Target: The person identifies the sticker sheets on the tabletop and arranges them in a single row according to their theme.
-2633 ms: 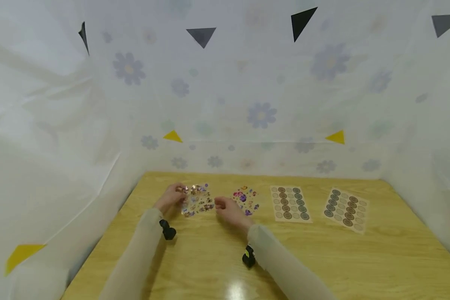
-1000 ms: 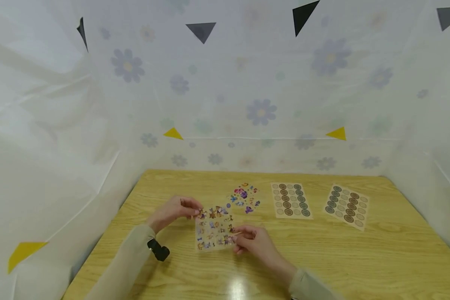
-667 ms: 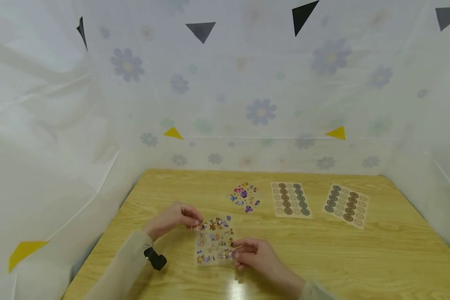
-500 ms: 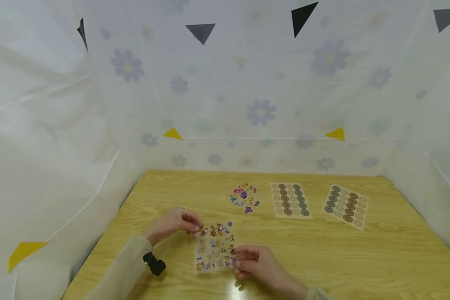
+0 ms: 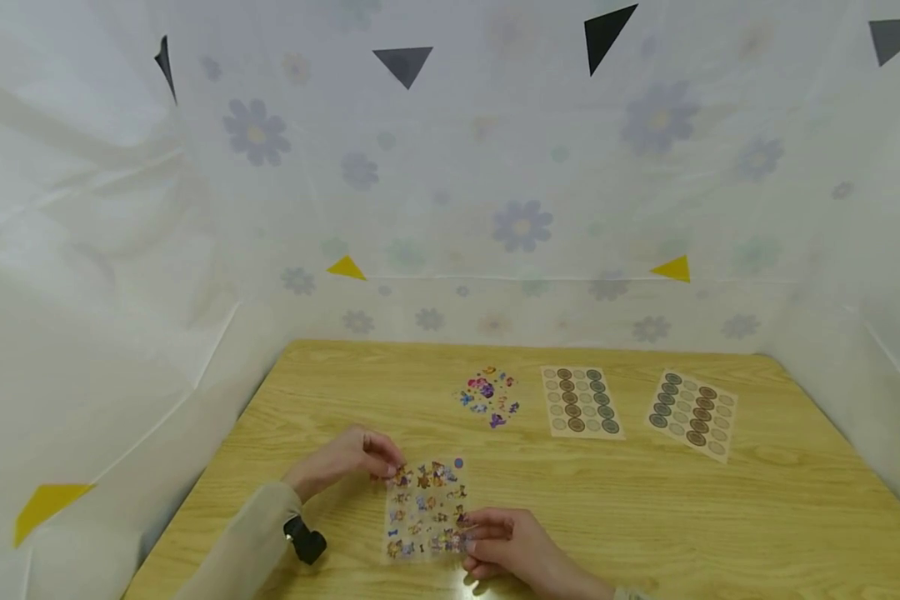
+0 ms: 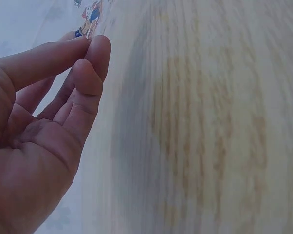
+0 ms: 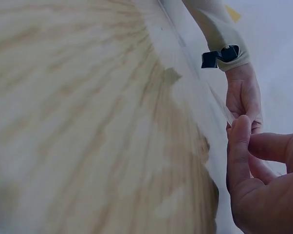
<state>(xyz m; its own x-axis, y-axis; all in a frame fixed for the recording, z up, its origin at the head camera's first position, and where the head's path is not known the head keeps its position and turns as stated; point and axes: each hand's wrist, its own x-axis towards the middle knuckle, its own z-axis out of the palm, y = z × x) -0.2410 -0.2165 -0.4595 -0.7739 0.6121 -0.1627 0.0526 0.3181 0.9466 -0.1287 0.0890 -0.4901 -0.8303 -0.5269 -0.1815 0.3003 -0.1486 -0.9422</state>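
A clear sticker sheet [image 5: 424, 510] printed with small cartoon animals is held above the front part of the wooden table. My left hand [image 5: 347, 460] pinches its upper left corner between thumb and fingers. In the left wrist view, a bit of the sheet [image 6: 91, 14] shows at the fingertips of that hand [image 6: 44, 112]. At the lower right edge, my right hand [image 5: 517, 546] pinches the same sheet. The right wrist view shows this hand [image 7: 268, 175] with the sheet nearly edge-on and hard to make out.
Behind the held sheet lies another clear sheet of colourful stickers [image 5: 487, 396]. Two beige sheets with rows of round stickers, one straight [image 5: 582, 402] and one turned [image 5: 693, 414], lie to the right on the table [image 5: 645, 517]. White flowered cloth [image 5: 450, 183] surrounds the table's back and sides.
Both hands have lifted the animal sticker sheet from the table's back left and drawn it toward the front. Lately it has come slightly nearer still. The other sheets have stayed put.
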